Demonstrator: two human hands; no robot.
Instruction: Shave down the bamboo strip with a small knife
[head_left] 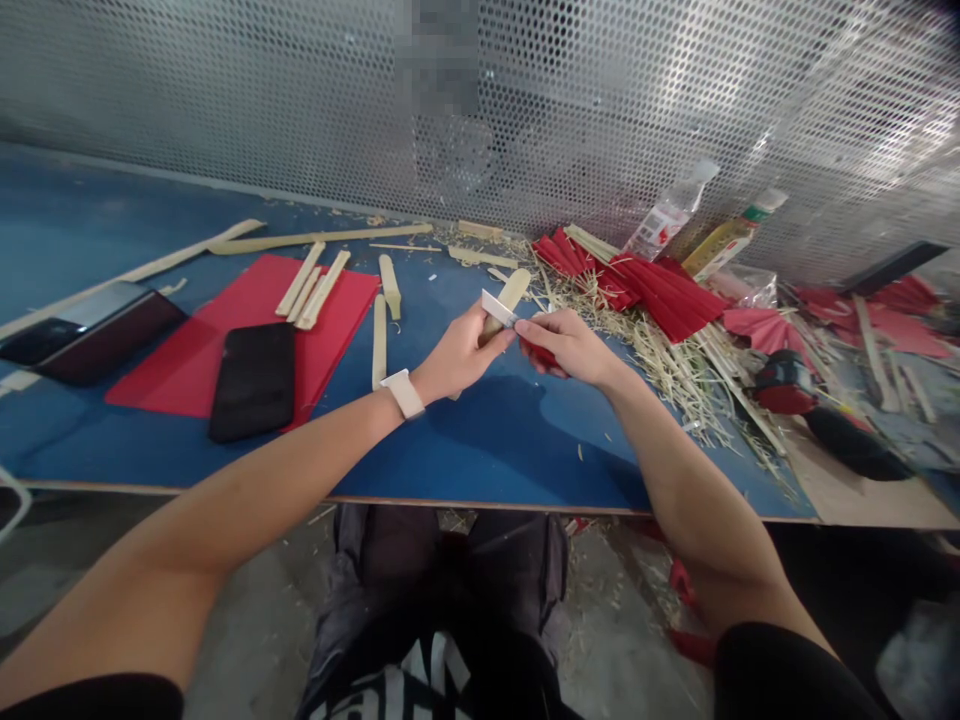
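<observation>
My left hand (459, 352) is closed around a pale bamboo strip (514, 288), whose rounded end sticks up past the fingers. In my right hand (574, 345) is a knife (498, 308) with a red handle, mostly covered by the fingers. Its flat blade lies across the strip, close to my left thumb. Both hands are above the blue tabletop (495, 450). Left of them lie two short bamboo pieces (390, 285), one with a notched end. Pale shavings (667, 375) are heaped to the right of my right hand.
Red sheets (180, 365) carry a black phone (255, 380) and several bamboo strips (322, 290). Another dark device (97, 330) lies left. Long strips (322, 238) run along the back. Folded red fans (667, 295), two bottles (675, 210) and a power tool (787, 380) crowd the right, before a perforated metal screen (300, 90).
</observation>
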